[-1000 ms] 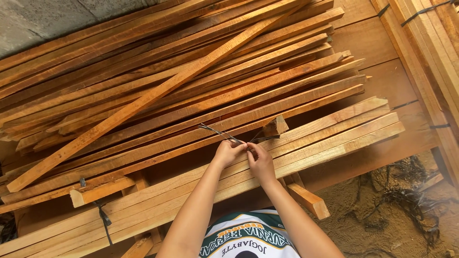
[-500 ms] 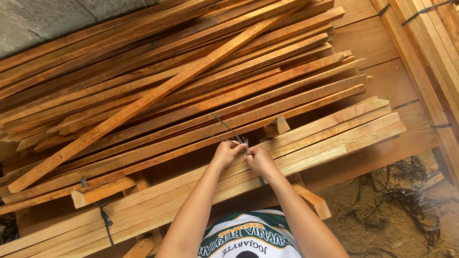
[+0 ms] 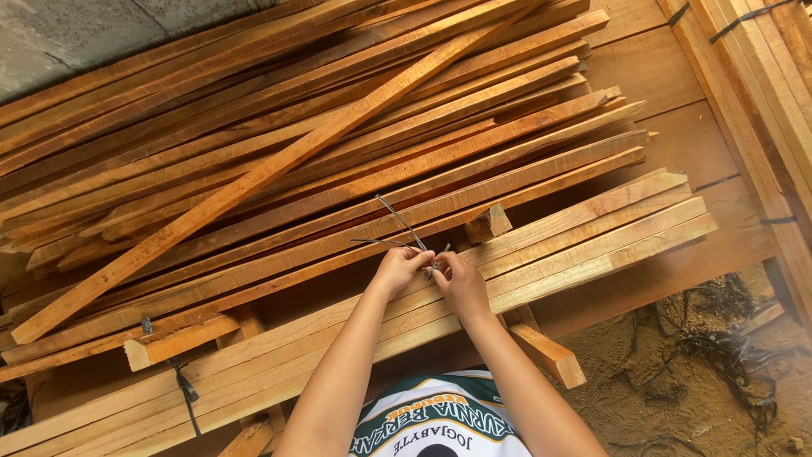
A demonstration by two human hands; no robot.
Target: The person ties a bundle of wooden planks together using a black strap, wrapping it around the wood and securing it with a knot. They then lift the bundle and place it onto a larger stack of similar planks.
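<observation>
Where the two hands meet over the front bundle of pale slats (image 3: 541, 254), the left hand (image 3: 399, 269) and right hand (image 3: 461, 283) sit close together, fingertips pinched on a thin dark wire (image 3: 397, 222) whose loose ends stick up toward the stack behind. A short wood block (image 3: 488, 224) lies just beyond the hands, at the bundle's far edge. Behind it spreads a loose pile of long reddish slats (image 3: 338, 161), one long slat (image 3: 254, 173) lying diagonally on top. A dark strap (image 3: 182, 385) binds the bundle at left. Bare sandy ground (image 3: 677, 381) opens at lower right, past the slat ends
</observation>
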